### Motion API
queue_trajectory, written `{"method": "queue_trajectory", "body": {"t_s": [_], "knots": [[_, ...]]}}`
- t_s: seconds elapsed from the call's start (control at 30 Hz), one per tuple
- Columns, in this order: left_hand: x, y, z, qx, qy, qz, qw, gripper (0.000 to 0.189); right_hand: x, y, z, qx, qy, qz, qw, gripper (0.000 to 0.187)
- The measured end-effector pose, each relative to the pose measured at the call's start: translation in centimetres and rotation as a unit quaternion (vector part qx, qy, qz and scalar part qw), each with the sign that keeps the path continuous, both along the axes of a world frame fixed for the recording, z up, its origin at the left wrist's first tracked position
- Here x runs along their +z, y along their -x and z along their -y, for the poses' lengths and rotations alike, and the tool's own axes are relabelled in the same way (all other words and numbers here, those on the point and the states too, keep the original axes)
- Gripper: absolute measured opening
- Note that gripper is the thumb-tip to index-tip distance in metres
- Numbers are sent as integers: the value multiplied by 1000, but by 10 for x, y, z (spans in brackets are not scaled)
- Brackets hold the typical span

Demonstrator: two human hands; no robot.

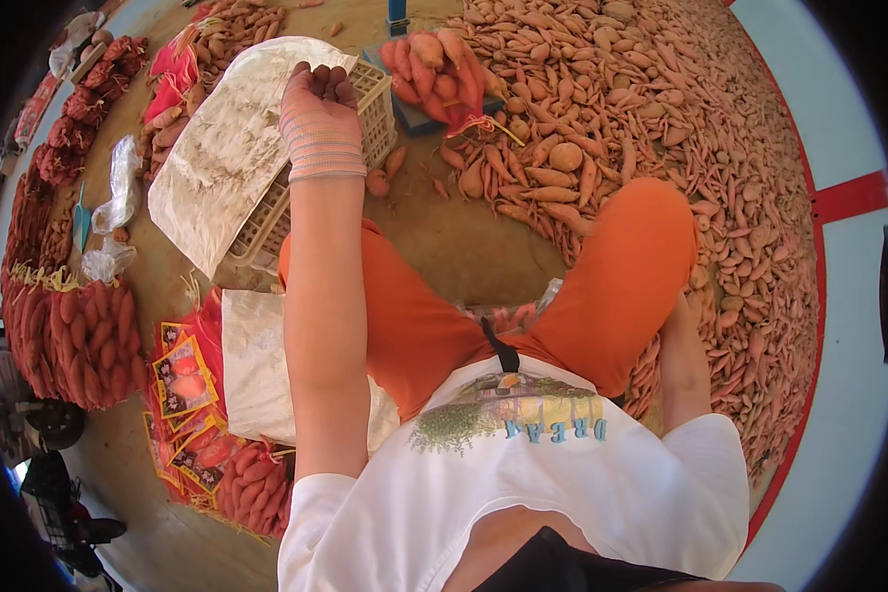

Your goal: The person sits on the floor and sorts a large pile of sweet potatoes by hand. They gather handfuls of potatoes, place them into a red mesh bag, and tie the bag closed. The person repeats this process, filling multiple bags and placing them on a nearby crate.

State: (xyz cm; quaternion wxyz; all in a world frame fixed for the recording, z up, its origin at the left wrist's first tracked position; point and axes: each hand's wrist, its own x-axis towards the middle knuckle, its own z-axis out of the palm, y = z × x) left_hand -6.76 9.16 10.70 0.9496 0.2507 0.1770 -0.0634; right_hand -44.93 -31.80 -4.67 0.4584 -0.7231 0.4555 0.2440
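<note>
My left hand [323, 111], in a striped knit glove with dark fingers, is raised over a dirty white woven sack [237, 111]. Its fingers curl, and nothing shows in them; whether they touch the sack is unclear. Under the sack stands a beige plastic crate [374, 103]. My right hand is hidden behind my right knee [644, 244]; only the forearm shows, beside the large heap of sweet potatoes [710, 170]. Ahead of me, a red mesh bag of sweet potatoes [436, 70] rests on a blue platform scale [422, 122], its yellow drawstring loose.
Filled red mesh bags [74, 333] line the left side. Flat printed red bags [189, 377] lie near a folded white sack [255, 362]. A teal scoop [81, 222] and clear plastic wrap [122, 181] are on the floor. A red-edged pale wall [858, 311] bounds the heap.
</note>
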Motion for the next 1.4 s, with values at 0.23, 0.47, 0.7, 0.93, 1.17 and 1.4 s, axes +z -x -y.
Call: {"method": "queue_trajectory", "body": {"t_s": [0.23, 0.47, 0.7, 0.93, 1.17, 1.4], "knots": [[-8, -6, -7, -21, 2, 14, 1000, 14, -13, -41, -25, 86, 31, 5, 996, 40], [-18, -6, -27, -49, -10, -25, 998, 14, -39, -114, -62, 203, 67, 14, 977, 41], [-17, -1, -41, -14, -11, -49, 999, 17, -75, -175, -105, 310, 78, 15, 948, 41], [0, 23, -33, -9, 13, -8, 1000, 28, -104, -243, -149, 383, 69, 50, 920, 41], [36, 36, -44, -66, 1, 194, 979, 44, -114, -344, -135, 249, 53, 278, 926, 41], [-11, -7, -51, -47, -263, 232, 935, 50, -21, -537, -95, 150, 343, 307, 875, 70]]}}
